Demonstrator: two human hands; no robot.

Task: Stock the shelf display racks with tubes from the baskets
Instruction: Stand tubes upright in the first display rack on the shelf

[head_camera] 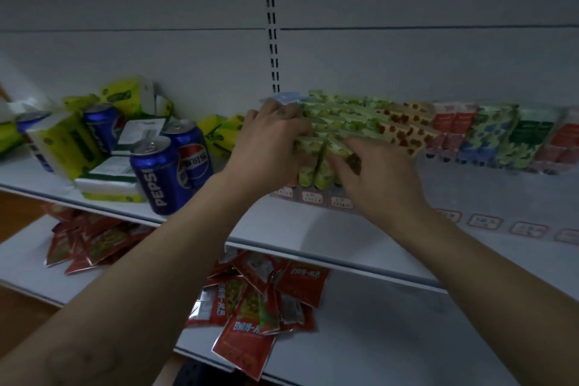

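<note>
Dim white shelf [313, 229]: left hand [275, 138] and right hand [379, 175] grip green tubes [341, 122] in the rack [488, 185], cans [156, 175] left.

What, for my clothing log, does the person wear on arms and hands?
Nothing worn shows: bare forearms, no sleeves, gloves or rings. The left hand has a dark mark on one finger, the right hand a dark patch near its thumb.
</note>
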